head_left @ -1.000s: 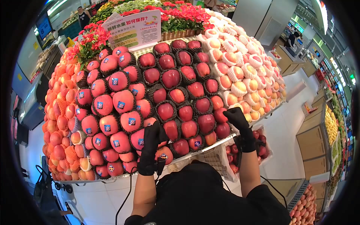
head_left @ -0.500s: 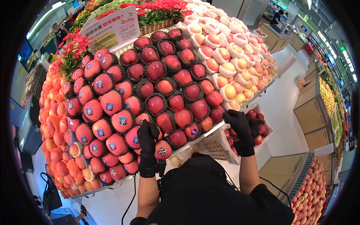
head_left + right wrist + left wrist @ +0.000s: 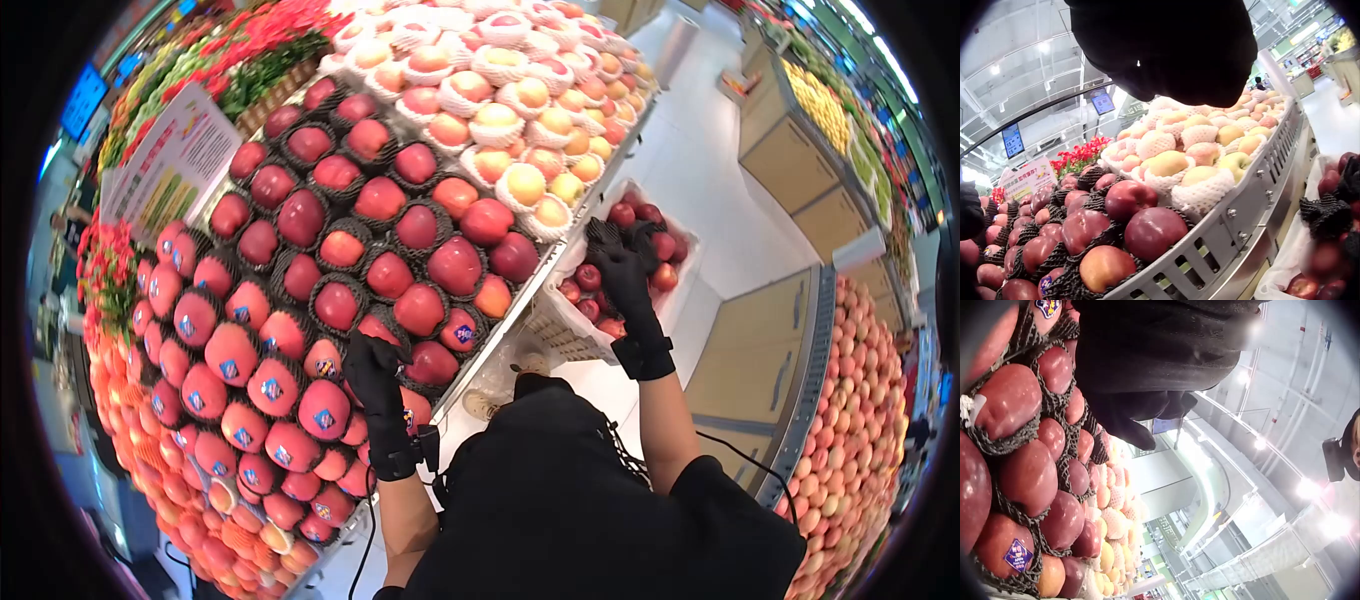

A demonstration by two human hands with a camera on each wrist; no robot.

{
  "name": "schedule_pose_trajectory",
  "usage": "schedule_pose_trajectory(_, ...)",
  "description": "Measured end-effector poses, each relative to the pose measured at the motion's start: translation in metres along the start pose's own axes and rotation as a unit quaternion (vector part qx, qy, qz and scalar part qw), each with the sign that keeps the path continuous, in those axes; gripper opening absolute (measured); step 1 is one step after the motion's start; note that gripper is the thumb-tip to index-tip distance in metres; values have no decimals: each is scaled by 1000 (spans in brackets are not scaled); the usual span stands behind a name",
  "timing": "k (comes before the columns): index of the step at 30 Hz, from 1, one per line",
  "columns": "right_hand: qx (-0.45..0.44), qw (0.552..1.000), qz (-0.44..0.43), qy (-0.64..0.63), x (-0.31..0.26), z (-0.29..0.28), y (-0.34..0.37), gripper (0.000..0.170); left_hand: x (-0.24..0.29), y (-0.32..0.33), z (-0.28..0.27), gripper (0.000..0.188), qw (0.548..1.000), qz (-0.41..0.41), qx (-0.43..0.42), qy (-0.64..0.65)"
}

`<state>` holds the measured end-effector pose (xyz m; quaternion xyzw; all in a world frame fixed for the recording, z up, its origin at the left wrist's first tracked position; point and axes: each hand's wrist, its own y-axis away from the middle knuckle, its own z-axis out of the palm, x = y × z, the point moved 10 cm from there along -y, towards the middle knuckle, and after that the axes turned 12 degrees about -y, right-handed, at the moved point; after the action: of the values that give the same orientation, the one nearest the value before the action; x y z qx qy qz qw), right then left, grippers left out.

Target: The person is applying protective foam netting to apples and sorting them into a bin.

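My black-gloved left hand (image 3: 375, 375) is over the front part of the sloping apple display in the head view. Its fingers are relaxed with nothing between them, and in the left wrist view its thumb (image 3: 1138, 434) stands out from the rest. Red apples (image 3: 420, 310) in black foam nets lie close to it. In the head view my black-gloved right hand (image 3: 628, 285) overlaps a lined crate (image 3: 690, 300) of dark red apples. Black foam nets (image 3: 1327, 215) lie among the crate's apples. No fruit shows in the right hand, whose fingertips blend with the dark nets.
Peach-coloured fruit in white nets (image 3: 495, 125) lies at the display's far right. A grey slotted edge (image 3: 1210, 247) borders the display. A sign (image 3: 180, 165) and red flowers (image 3: 105, 265) stand at the left. Wooden cabinets (image 3: 755, 345) and another fruit heap (image 3: 850, 440) are at the right.
The head view has swung right. My right hand has moved from the display's front edge to over the crate; my left hand stays near the front apples.
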<state>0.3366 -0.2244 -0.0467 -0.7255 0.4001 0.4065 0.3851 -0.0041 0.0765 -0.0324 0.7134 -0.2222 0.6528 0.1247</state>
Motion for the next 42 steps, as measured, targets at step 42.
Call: schedule_pose_trajectory(42, 99, 957, 265, 59, 331, -180, 28, 37, 10, 5, 228, 45, 947, 64, -166, -266)
